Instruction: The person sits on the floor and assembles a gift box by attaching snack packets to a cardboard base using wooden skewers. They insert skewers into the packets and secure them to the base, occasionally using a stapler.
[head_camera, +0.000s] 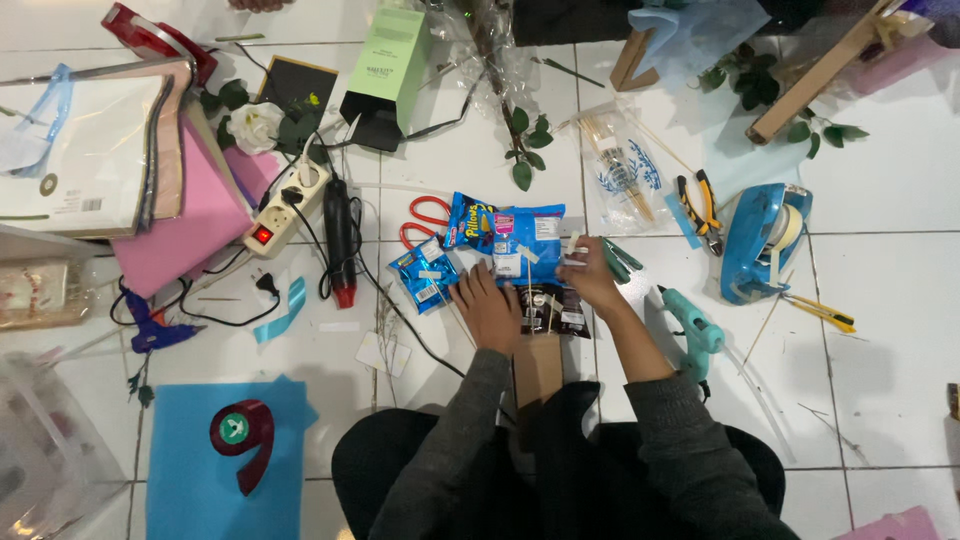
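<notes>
Floor, left to right: small blue snack packet; left hand, grip open, laid flat on dark snack packet; large blue snack packet above; right hand, grip pinched on white tape piece; clear bag, sticks held inside.

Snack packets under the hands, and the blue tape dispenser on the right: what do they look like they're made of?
The blue snack packets look like glossy plastic film: creased, with shine on the print. The dark packet, which the left hand presses while the right hand rests at its top, seems the same. The tape dispenser looks like moulded hard plastic, smooth with a soft sheen.
</notes>
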